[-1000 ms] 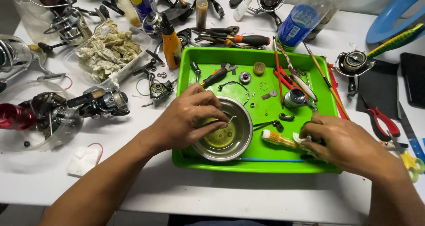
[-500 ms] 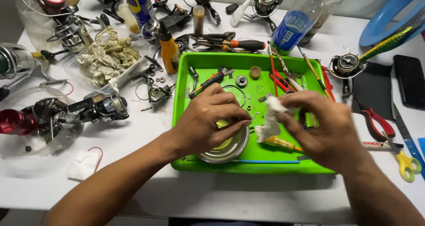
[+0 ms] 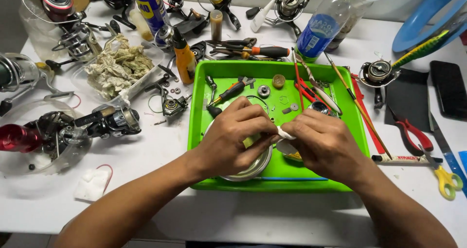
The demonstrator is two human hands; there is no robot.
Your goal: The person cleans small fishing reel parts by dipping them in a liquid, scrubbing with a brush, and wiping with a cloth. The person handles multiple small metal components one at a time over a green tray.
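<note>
Both of my hands meet over the bright green tray. My left hand pinches a small part above a round metal bowl that sits in the tray's near left. A piece of white tissue is gripped by my right hand and pressed against that part. The part itself is mostly hidden between the fingers. Farther back in the tray lie a black-and-orange screwdriver, small gears and washers, and red-handled tools.
Fishing reels and reel parts crowd the white table on the left and back. A spray can, an orange bottle, a clear bottle, a tub of rags, red pliers, yellow scissors and a phone surround the tray.
My right hand picked the white tissue up from the tray's near right and brought it to my left hand. My left hand lifted off the bowl with a small part.
</note>
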